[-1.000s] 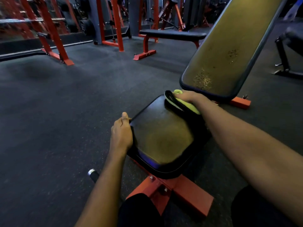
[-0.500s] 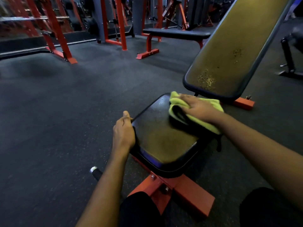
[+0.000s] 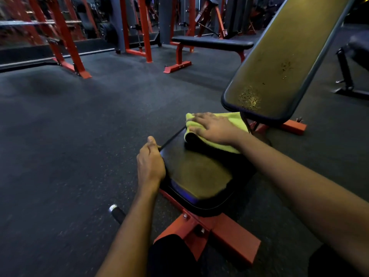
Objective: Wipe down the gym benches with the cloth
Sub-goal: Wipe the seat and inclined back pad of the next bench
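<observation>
Pressing the cloth (image 3: 232, 117) to the far end of the seat (image 3: 199, 176), the right hand (image 3: 211, 127) lies flat-fingered; the left hand (image 3: 149, 166) grips its left edge. Beyond the seat, the speckled backrest (image 3: 279, 66) is probably unwiped.

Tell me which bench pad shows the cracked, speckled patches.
The tilted backrest pad just beyond the cloth; the seat pad and the far flat bench look smooth.

The floor (image 3: 79, 156) is dark and speckled. Red racks (image 3: 65, 43) stand at the back. A silver bar (image 3: 30, 23) lies across one. A black handle (image 3: 117, 213) sticks out low down.
</observation>
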A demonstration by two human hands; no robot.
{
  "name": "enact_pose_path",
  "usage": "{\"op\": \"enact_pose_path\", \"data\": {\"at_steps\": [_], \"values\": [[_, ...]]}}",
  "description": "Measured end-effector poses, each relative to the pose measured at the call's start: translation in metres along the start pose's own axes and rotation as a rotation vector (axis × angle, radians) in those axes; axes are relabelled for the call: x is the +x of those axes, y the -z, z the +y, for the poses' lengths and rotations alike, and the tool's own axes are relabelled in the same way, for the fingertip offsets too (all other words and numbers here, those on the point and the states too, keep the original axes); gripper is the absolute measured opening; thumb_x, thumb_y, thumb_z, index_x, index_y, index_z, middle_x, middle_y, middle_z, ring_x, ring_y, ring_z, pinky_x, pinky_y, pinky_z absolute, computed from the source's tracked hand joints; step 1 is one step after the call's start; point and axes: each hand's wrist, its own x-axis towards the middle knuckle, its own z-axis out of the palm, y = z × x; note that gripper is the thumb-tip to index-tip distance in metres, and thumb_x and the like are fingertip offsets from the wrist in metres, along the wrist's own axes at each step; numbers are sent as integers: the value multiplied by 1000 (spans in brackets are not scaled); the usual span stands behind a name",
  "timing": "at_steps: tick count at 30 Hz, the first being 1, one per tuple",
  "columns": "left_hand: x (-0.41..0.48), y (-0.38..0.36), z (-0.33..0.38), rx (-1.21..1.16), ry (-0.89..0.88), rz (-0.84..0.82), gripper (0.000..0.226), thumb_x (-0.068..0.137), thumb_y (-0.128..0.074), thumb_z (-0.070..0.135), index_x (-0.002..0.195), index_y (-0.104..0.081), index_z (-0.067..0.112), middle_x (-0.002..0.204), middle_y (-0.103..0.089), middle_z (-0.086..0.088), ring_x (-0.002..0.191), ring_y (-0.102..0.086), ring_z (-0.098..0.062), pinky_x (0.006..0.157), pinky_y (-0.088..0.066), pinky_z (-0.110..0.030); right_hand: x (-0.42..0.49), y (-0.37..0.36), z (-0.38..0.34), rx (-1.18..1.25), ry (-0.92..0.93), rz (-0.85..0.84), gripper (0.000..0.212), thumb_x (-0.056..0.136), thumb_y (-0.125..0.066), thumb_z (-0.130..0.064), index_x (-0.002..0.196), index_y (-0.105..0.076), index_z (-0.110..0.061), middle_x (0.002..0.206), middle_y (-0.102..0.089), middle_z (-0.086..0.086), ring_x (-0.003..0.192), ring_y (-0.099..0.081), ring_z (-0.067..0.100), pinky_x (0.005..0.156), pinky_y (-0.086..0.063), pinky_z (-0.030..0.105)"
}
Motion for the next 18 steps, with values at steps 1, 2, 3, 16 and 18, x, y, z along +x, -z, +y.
{"op": "enact_pose_path", "data": {"at_steps": [1,2,3,16,18], "values": [[0,0,-1,12,1,-16,67,103,-19,52,94,-69,7,98,-68,-16,96,-62,-28,87,-49,-44,-18,0,-1,5,47,19,68,93,-23,-73,151,-32,-39,162,-22,-15,149,-19,12,118,-18,51],[1,-1,-2,16,-6,-21,67,102,-19,53,95,-69,8,98,-68,-14,95,-62,-27,87,-49,-44,-35,0,1,23,76,31,70,91,-21,-75,151,-32,-41,161,-23,-16,148,-19,9,119,-17,48],[1,0,-2,17,-9,-19,67,102,-18,53,93,-69,9,97,-68,-13,94,-62,-26,86,-50,-43,-48,2,8,46,77,46,75,87,-18,-77,151,-32,-41,161,-25,-16,147,-21,8,120,-17,46],[-14,18,-2,-41,-18,335,58,100,-20,52,89,-65,17,79,-70,-7,84,-63,-29,81,-49,-42,11,2,-58,22,-45,-31,55,99,-30,-62,145,-42,-34,157,-36,-11,148,-25,17,117,-15,57],[-14,32,-9,-91,-2,294,61,94,-16,62,85,-61,23,71,-69,-3,77,-67,-28,78,-53,-50,-11,-3,-82,15,16,-6,56,99,-28,-62,147,-39,-35,158,-33,-15,150,-21,14,117,-10,59]]}}
